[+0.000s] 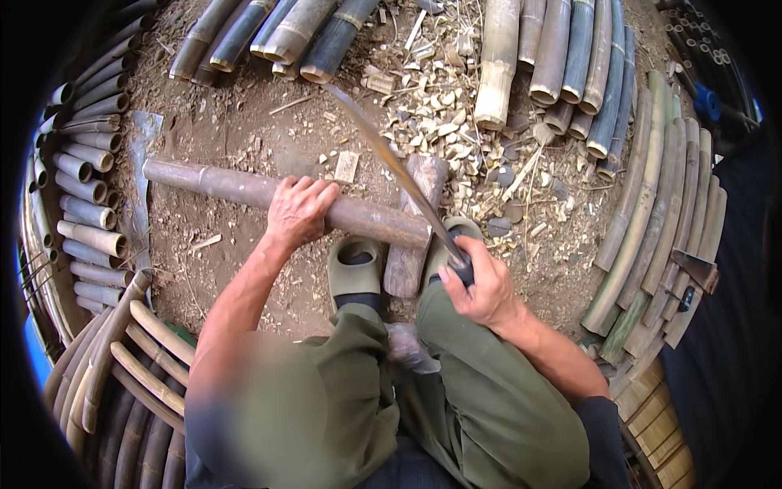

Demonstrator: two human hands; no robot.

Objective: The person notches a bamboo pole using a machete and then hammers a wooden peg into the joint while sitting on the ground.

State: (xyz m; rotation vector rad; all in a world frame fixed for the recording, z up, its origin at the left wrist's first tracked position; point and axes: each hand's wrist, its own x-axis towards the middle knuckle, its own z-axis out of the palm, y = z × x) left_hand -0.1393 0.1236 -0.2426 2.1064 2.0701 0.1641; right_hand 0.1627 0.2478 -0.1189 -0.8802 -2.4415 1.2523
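My left hand [301,210] is closed over the middle of a brown bamboo pole [216,185], which lies across the ground in front of me. The pole's right end rests on a short wooden log [403,273] between my feet. In my right hand [482,292] is the dark handle of a machete [387,159]. Its long blade, slightly blurred, slants up and to the left past the pole's right end. Whether blade and pole touch, I cannot tell.
Pale bamboo chips [440,118] litter the dirt beyond the log. Cut bamboo poles [497,73] lie in rows at the far side, with more bamboo stacked left [90,212] and right [652,179]. My sandals [356,281] flank the log. Another blade-like tool [692,267] sits on the right stack.
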